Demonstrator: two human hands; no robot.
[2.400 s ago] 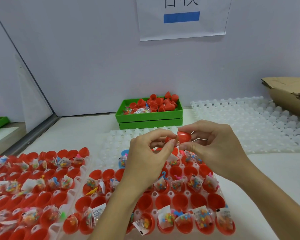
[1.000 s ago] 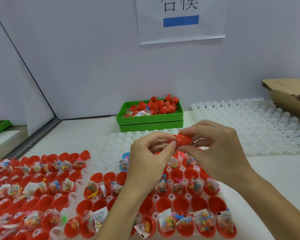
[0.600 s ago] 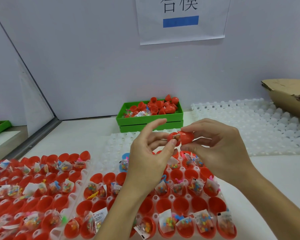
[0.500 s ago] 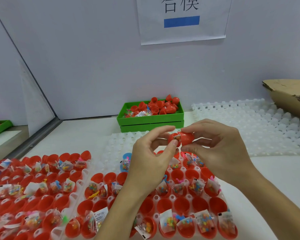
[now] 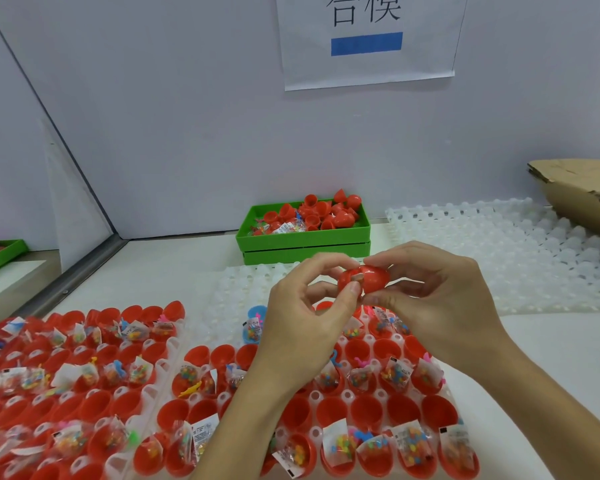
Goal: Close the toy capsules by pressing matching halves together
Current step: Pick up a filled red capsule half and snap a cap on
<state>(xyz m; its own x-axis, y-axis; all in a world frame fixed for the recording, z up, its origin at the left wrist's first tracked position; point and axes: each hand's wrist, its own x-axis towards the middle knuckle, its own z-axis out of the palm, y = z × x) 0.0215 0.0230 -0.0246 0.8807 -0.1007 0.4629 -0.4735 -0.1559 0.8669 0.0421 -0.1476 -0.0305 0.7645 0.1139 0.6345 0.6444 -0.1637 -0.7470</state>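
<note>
a: where's the red capsule point(image 5: 363, 279) right now?

b: up in the air between both hands, above the near tray of red halves point(image 5: 329, 410). the left hand point(image 5: 305, 327) pinches its left part with thumb and forefinger, fingers curled round it. the right hand point(image 5: 440, 306) grips the right part the same way, thumb underneath, forefinger on top.

a: is it shut?

b: the two parts meet, but a bit of packet shows at the seam, so i can't tell if it's fully seated.

a: and around it?

b: a second tray of halves point(image 5: 70, 375) with small toy packets sits to the left on the white surface point(image 5: 174, 271). one blue half point(image 5: 255, 323) stands just behind the near tray. a green bin point(image 5: 303, 237) with loose red halves is by the back wall, clear empty trays point(image 5: 499, 251) to the right, near a cardboard box point(image 5: 579, 192).
</note>
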